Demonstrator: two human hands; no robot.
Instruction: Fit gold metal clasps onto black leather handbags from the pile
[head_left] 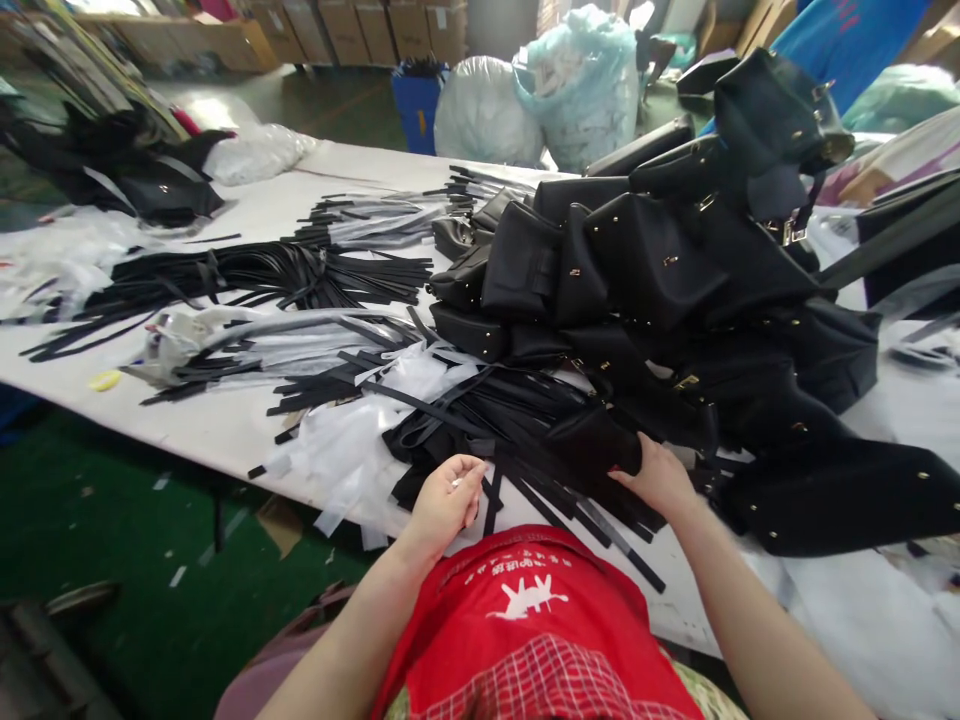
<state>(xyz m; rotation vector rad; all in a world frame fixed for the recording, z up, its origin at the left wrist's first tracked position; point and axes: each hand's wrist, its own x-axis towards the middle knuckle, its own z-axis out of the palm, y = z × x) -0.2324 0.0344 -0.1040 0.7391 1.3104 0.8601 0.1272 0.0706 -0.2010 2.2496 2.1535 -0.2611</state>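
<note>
My left hand (pixel 448 495) is closed in front of the red apron, fingers curled together. A small whitish spot shows at its fingers; what they hold, if anything, I cannot make out. My right hand (pixel 660 478) reaches to a black piece (pixel 596 448) at the front of the bag pile, thumb and forefinger spread at its edge. Its other fingers are partly hidden. Black straps (pixel 517 400) lie fanned out between and beyond both hands. Behind the right hand rises a heap of black bags (pixel 645 260) with gold-coloured metal fittings.
White wrapping sheets (pixel 337 460) lie left of my hands. Bundled black strips (pixel 300 270) stretch along the white table (pixel 187 425). A yellow ring (pixel 104 381) lies near its edge. Stuffed plastic sacks (pixel 577 90) stand behind the table. Another person's hand (pixel 866 187) shows at far right.
</note>
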